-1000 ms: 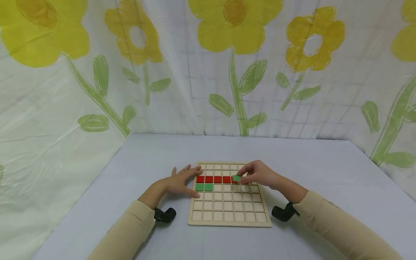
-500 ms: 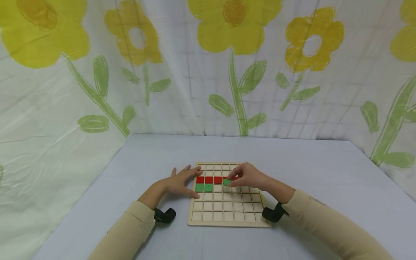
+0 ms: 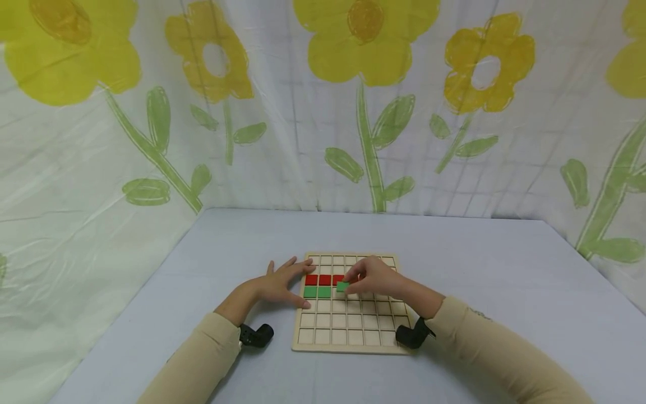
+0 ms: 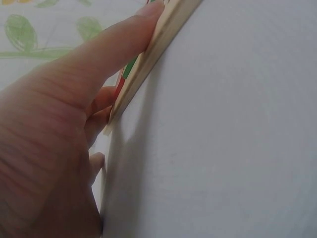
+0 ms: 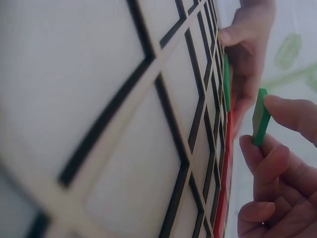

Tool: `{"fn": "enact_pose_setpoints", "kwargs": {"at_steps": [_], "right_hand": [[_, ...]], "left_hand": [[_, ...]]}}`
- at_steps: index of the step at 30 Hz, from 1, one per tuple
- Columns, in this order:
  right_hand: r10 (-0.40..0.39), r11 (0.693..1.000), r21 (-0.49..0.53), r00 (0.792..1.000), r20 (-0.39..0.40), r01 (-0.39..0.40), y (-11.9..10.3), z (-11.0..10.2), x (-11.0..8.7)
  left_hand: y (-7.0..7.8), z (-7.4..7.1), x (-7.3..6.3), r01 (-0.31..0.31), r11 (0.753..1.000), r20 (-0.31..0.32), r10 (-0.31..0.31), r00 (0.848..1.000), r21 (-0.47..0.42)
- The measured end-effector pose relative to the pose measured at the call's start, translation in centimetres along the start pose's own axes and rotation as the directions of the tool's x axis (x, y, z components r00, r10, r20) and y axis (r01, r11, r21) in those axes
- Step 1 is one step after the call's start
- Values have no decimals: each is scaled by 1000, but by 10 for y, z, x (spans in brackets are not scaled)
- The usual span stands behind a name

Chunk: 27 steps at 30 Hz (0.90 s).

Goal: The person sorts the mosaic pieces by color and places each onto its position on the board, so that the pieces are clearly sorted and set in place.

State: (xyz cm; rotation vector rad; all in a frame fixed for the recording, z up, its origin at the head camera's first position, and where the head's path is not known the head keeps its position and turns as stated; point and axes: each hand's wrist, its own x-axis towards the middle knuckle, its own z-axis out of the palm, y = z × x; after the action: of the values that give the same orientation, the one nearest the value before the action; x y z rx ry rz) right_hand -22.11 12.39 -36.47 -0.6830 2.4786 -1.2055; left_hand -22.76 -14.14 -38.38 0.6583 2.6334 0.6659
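Observation:
A wooden grid board (image 3: 353, 349) lies flat on the table. My right hand (image 3: 379, 279) pinches a green square tile (image 5: 261, 117) between thumb and finger; in the right wrist view the tile is held up off the grid. In the head view that tile appears over the third cell of the fourth row. My left hand (image 3: 276, 285) is spread at the board's left edge, its thumb and fingertips touching the frame. Two green tiles (image 3: 317, 292) fill the first cells of that row. Red tiles (image 3: 318, 280) line the row behind, partly hidden by my right hand.
The white table (image 3: 242, 235) extends around the board on all sides. Behind it hangs a white curtain (image 3: 282, 140) with yellow flowers. A black wrist device (image 3: 413, 335) on the right arm overhangs the board's front right corner; another black device (image 3: 256, 335) sits on the left wrist.
My right hand has moved left across the board with the green tile, from above the red row's right part to beside the two green tiles. The left hand stays put.

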Motion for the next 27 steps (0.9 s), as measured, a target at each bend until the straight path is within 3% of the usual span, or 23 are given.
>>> {"fn": "enact_pose_setpoints", "kwargs": {"at_steps": [7,16,27], "right_hand": [[-13,1000,-6,1000,-16,12,-3,9,6],[-61,994,-92,998,-25,58,-5,13,8],[-52,992,-116,998,-17,50,-5,15,7]], "left_hand": [[0,0,0,1,1000,3,-1,1000,7],[0,0,-1,0,1000,3,0,1000,1],[0,-1,-1,-1,1000,5,1,1000,3]]}}
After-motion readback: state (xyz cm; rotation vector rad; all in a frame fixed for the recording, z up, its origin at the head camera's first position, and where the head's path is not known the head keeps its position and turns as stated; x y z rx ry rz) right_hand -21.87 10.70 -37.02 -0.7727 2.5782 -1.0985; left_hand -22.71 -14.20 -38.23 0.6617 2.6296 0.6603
